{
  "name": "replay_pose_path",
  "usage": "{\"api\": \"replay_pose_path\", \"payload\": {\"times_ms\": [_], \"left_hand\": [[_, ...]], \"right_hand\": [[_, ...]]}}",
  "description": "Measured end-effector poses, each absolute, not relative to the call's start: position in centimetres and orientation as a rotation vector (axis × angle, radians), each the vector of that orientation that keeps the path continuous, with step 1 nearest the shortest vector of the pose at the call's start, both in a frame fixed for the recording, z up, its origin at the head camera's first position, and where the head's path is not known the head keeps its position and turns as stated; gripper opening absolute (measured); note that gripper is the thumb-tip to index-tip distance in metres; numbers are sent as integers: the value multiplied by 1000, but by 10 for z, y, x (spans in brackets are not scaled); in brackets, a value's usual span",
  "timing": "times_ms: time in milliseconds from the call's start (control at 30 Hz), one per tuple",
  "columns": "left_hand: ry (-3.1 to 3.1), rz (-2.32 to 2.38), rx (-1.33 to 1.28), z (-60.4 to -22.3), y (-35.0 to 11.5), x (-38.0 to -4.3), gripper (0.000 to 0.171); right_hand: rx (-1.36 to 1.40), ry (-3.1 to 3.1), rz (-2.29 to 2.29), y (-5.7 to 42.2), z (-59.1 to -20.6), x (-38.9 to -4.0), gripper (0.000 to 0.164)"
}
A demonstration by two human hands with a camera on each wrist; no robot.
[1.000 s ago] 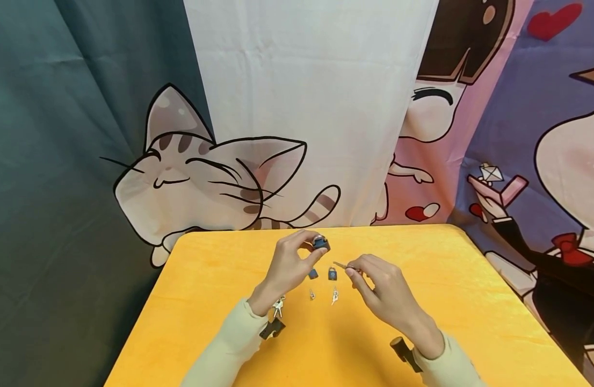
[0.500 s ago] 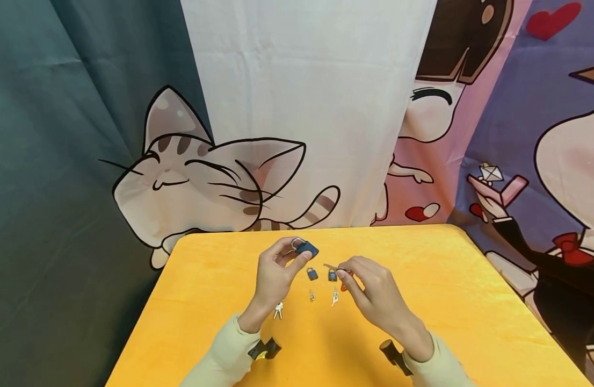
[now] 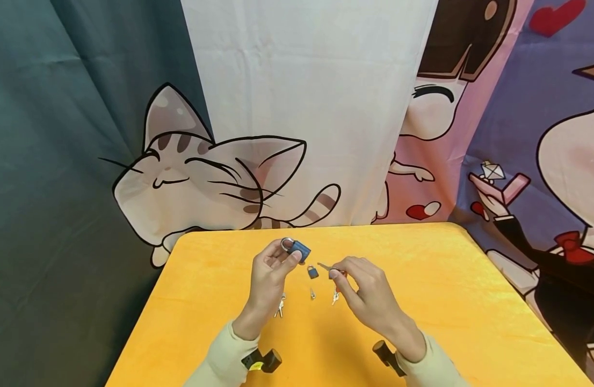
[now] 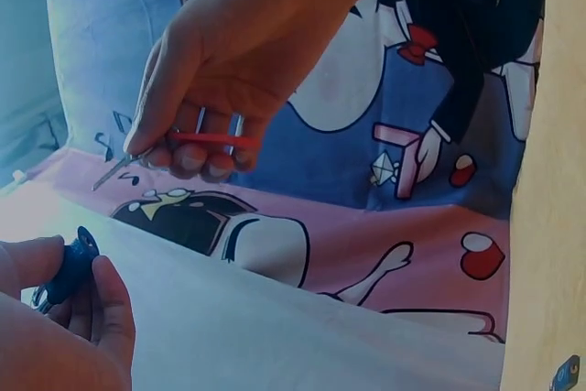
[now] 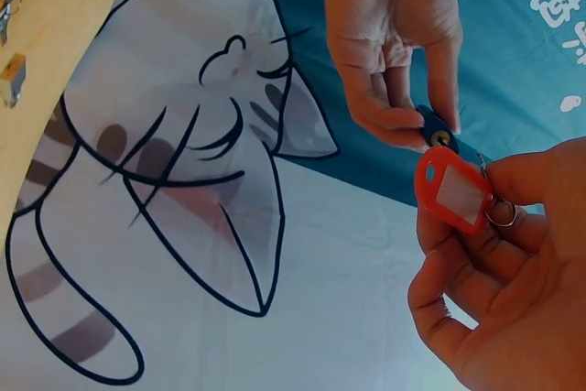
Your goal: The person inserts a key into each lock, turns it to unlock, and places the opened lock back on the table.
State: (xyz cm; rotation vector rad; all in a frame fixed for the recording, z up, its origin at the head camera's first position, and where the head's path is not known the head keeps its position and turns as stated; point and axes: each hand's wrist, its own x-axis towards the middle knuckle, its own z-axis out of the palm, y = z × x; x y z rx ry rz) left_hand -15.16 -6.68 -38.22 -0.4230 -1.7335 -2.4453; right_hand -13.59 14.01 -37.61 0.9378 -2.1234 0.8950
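A blue padlock (image 3: 299, 250) is held up over the table between the thumb and fingers of my left hand (image 3: 265, 282), its steel shackle toward the upper left. The keyhole end of this padlock (image 5: 438, 135) faces my right hand in the right wrist view. My right hand (image 3: 371, 290) pinches a key (image 3: 323, 266), whose blade points left toward the padlock with a gap between them. From its ring hangs a red key tag (image 5: 455, 191) with a pale label. Below the held padlock, a smaller blue padlock (image 3: 313, 272) lies on the table.
Loose keys lie on the yellow table (image 3: 205, 301): a bunch (image 3: 280, 306) by the left wrist, a small set (image 3: 312, 294) in the middle, and another set (image 3: 335, 296) under the right hand. A printed cloth (image 3: 316, 107) hangs behind the table's far edge.
My left hand has moved left and turned the padlock so its broad side and shackle show. My right hand has shifted left with the key, now covering a padlock on the table.
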Motion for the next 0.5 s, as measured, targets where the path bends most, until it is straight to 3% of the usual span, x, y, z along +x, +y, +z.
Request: {"api": "replay_pose_path", "payload": {"times_ms": [500], "left_hand": [[-1667,-2516,-424,-381,-63,-142,19]], "right_hand": [[957,-2138,906,128,-378,-137,9]]}}
